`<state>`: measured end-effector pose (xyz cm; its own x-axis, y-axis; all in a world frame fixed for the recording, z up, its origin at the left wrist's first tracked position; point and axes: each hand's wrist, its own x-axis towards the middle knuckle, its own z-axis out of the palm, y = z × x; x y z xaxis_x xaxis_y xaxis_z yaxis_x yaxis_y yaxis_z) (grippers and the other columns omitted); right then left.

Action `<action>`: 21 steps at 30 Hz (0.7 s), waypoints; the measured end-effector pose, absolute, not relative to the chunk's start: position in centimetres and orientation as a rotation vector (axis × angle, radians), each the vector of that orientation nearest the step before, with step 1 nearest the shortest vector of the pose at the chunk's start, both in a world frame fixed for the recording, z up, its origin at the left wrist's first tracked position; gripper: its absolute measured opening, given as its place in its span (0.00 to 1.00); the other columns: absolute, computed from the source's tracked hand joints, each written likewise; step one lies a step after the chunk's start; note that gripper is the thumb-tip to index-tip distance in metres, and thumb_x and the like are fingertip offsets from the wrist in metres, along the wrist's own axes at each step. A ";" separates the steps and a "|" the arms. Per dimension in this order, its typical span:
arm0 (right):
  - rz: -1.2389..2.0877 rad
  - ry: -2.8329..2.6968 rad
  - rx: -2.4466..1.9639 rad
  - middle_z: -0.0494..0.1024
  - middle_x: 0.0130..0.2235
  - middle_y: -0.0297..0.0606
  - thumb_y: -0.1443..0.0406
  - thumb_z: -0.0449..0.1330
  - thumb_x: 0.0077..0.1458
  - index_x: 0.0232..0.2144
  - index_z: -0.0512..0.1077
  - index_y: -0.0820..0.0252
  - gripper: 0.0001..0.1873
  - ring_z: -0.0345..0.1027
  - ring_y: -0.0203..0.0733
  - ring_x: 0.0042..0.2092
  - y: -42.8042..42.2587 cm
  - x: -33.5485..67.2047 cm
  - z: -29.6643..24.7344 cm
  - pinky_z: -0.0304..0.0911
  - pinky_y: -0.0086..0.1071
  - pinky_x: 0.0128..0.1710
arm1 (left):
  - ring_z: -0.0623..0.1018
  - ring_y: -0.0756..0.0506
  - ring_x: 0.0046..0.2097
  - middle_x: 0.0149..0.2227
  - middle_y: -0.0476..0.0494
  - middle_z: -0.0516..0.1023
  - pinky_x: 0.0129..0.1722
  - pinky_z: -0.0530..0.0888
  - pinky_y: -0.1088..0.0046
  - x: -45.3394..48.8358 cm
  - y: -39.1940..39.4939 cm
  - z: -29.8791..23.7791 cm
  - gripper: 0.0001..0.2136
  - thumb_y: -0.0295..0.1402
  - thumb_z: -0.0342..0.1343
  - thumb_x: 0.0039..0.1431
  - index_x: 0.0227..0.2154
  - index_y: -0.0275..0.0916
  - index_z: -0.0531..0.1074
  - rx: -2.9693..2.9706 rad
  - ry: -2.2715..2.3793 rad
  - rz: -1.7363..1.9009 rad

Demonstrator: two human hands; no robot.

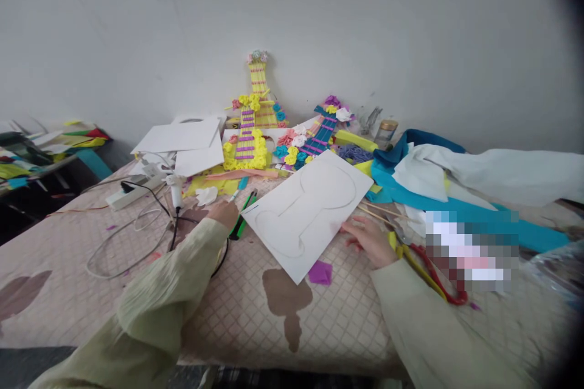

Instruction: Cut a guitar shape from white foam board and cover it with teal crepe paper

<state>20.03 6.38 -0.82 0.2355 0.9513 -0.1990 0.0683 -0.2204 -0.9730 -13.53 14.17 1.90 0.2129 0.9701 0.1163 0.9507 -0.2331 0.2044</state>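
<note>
A white sheet of card (314, 213) lies at a slant in front of me, with a curved pencil outline drawn on it. To its left is my left hand (223, 214), fingers closed around what looks like a slim white pen (234, 196). A green and black utility knife (243, 216) rests between that hand and the card. My right hand (367, 237) is at the card's right edge, fingers apart and loosely bent, holding nothing. Beside its wrist are red-handled scissors (440, 279) and a yellow-handled tool (417, 264). A purple paper piece (320, 273) sits by the card's lower corner.
Woven crepe-paper pieces with paper flowers (246, 140) stand against the wall. White boards (182, 140), a power strip (134, 191) and a glue gun (176, 191) with trailing cords lie left. Blue crepe paper (479, 213), white paper and a jar (387, 132) are right.
</note>
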 end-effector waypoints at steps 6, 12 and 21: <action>1.297 -1.054 -1.344 0.75 0.27 0.38 0.60 0.62 0.39 0.24 0.69 0.61 0.11 0.64 0.33 0.20 7.4 19.6 -0.4 0.52 0.24 0.12 | 0.70 0.39 0.47 0.40 0.40 0.74 0.49 0.62 0.60 -12.3 14.2 4.3 0.15 0.31 0.39 0.55 0.36 0.33 0.70 2.214 1.728 0.537; 1.187 -1.094 -1.141 0.74 0.32 0.35 0.60 0.57 0.46 0.32 0.66 0.58 0.10 0.68 0.35 0.30 8.8 19.8 2.5 0.63 0.27 0.25 | 0.67 0.42 0.52 0.50 0.40 0.69 0.51 0.63 0.66 -10.3 14.8 5.3 0.19 0.39 0.46 0.52 0.43 0.35 0.68 1.993 1.393 0.748; 0.904 -1.067 -1.164 0.70 0.24 0.33 0.62 0.53 0.47 0.28 0.65 0.55 0.04 0.64 0.36 0.24 10.5 21.6 3.5 0.58 0.29 0.19 | 0.76 0.40 0.37 0.39 0.39 0.76 0.36 0.72 0.65 -5.3 11.3 4.7 0.24 0.34 0.60 0.39 0.43 0.33 0.67 1.106 0.886 0.800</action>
